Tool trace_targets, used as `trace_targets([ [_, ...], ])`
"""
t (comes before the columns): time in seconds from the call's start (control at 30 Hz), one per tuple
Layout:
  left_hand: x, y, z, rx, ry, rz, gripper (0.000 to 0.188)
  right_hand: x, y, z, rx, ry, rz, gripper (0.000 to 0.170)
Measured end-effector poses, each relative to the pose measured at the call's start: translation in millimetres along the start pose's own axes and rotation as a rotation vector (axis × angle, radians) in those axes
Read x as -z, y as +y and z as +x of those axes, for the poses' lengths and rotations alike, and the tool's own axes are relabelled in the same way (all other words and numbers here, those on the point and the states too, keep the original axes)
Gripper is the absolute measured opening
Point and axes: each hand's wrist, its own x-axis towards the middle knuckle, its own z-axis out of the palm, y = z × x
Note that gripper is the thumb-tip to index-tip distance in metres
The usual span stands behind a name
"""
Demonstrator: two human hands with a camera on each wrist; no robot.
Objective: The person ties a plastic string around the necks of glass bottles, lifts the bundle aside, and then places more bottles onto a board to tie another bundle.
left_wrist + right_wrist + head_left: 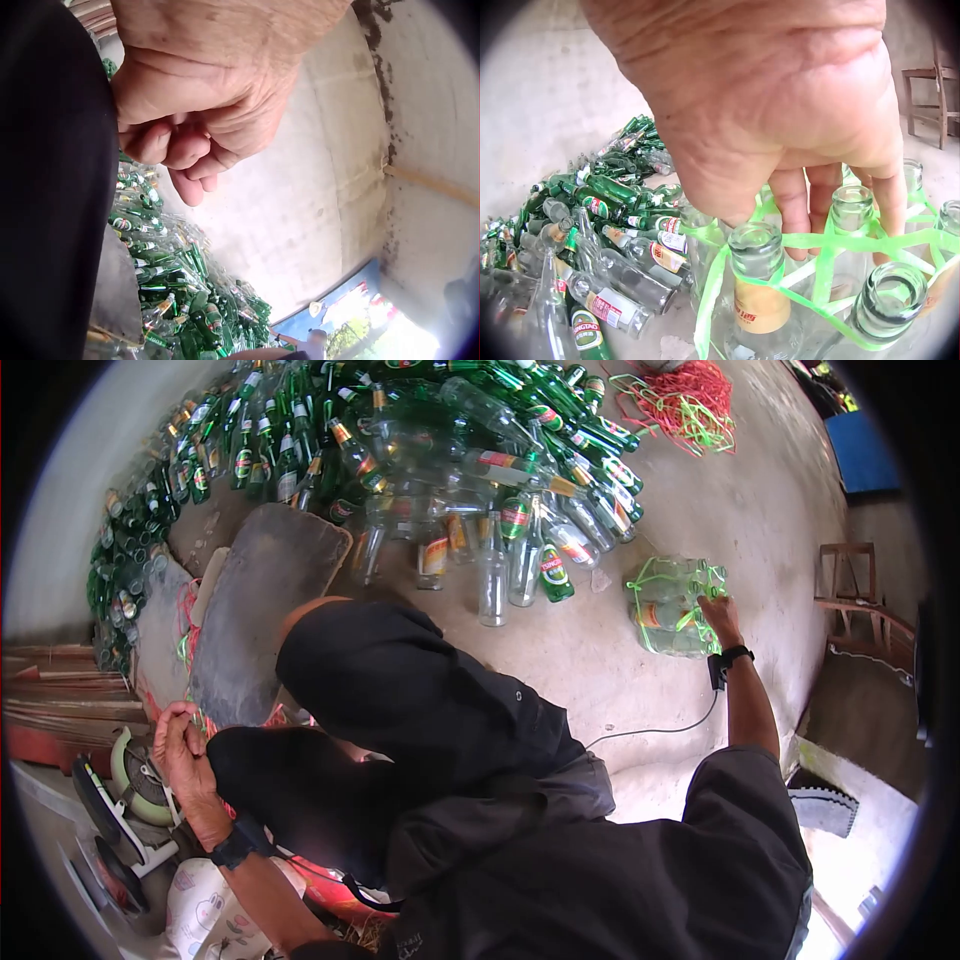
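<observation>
A bundle of clear glass bottles (665, 615), tied with bright green plastic strap (870, 241), stands upright on the floor at the right. My right hand (720, 618) grips it at its top edge. In the right wrist view, the fingers of this hand (780, 112) reach down among the bottle necks and the strap, with the fingertips partly hidden. At the other side, my left hand (182, 752) is beside my bent knee. Its fingers hang loosely curled and hold nothing, as the left wrist view of the hand (202, 112) shows.
A large heap of green and clear bottles (440, 450) covers the floor ahead. Red and green strap (690, 405) lies tangled at the back right. A dark flat board (265, 610) sits left of my knee. A wooden chair (865, 605) stands at the far right.
</observation>
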Motion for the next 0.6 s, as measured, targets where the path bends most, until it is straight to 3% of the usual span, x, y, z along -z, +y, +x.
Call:
trace_targets([
  [0.2,-29.9,17.7,-22.2,-0.035,-0.032,0.005,0.013,19.0,-0.7,13.0,0.039,-0.186,-0.106,0.051],
  [0.27,-57.4,39.4,-40.6,-0.075,-0.035,0.016,0.014,56.9,-32.3,-5.8,-0.026,-0.243,-0.166,0.047],
  [0.33,-87.8,63.9,-62.5,-0.118,-0.191,0.066,0.019,78.1,-59.3,-23.9,-0.009,-0.197,-0.26,0.039],
  [0.43,-141.1,111.4,-106.5,-0.355,-0.446,0.287,0.015,86.7,-96.8,-36.7,0.147,0.039,-0.453,0.031],
  [0.6,-191.3,126.4,-127.3,-0.912,-0.95,-0.003,0.018,75.2,-176.9,-53.1,0.31,-0.152,-0.148,0.03],
])
